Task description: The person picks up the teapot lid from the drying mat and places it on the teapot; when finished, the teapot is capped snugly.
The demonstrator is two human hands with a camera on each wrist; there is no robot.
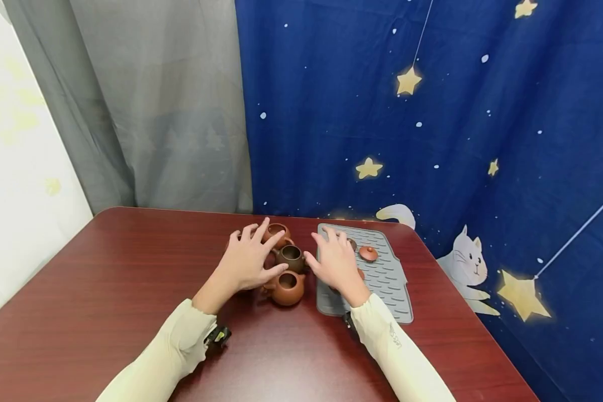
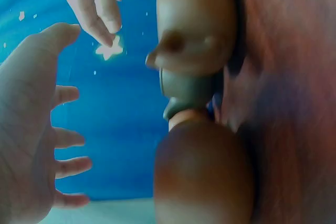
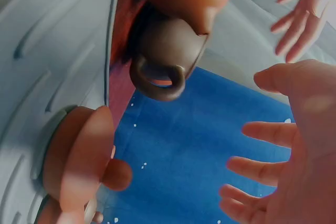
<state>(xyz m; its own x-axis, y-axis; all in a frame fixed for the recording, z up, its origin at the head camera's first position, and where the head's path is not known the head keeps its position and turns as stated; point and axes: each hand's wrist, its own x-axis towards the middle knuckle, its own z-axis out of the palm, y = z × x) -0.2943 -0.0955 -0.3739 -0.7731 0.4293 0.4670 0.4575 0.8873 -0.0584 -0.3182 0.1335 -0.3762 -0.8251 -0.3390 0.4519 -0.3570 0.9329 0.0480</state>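
On the dark red table: brown teapots stand close together near the middle, just left of a grey ribbed mat.
Front teapot: the orange-brown teapot sits nearest the person, upright, its round mouth uncovered.
Middle teapot: the dark brown teapot stands just behind it, upright and lidless, with a looped handle in the right wrist view; whether the two touch, I cannot tell.
Rear teapot: the reddish-brown teapot is farthest back, partly hidden by fingers.
Left hand: the left hand is spread wide above the left side of the teapots, holding nothing; the left wrist view shows a gap between it and them.
Right hand: the right hand hovers over the mat's left part, fingers parted and slightly bent, holding nothing.
Lids: an orange-red lid with a round knob lies on the mat, right of the right hand; a dark lid shows partly beside it.
Sleeves: both arms wear cream sleeves.
Backdrop: a grey curtain hangs left of a blue curtain with yellow stars.
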